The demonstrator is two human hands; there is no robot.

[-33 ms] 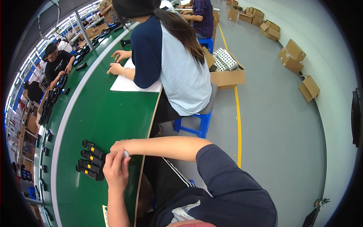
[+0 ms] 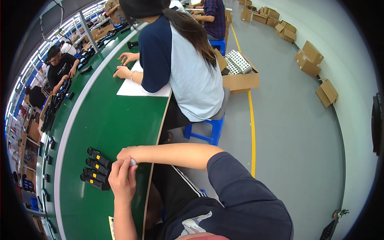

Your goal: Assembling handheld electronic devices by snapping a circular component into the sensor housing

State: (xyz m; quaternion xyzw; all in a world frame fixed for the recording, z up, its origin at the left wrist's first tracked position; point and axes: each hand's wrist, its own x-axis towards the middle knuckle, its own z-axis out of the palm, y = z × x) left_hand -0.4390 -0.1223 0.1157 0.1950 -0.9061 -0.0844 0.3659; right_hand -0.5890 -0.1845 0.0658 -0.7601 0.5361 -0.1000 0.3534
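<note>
My left hand (image 2: 123, 182) is over the green table (image 2: 116, 120) near its edge, thumb and fingers pinched on a small round silvery-grey disc (image 2: 133, 162). Right against it, my right hand (image 2: 127, 153) is bent with curled knuckles. Its fingertips are hidden behind the left hand, so what they hold cannot be made out. Just left of both hands lie several black handheld devices (image 2: 96, 165) side by side in a slanting row, each with a small yellow-orange sticker.
A pale sheet with round marks (image 2: 111, 226) lies by my left forearm. Ahead, a person (image 2: 180, 68) on a blue stool (image 2: 212, 130) works over white paper (image 2: 128, 89). A cardboard box of white trays (image 2: 244, 82) stands beyond; more cartons (image 2: 309, 60) line the wall.
</note>
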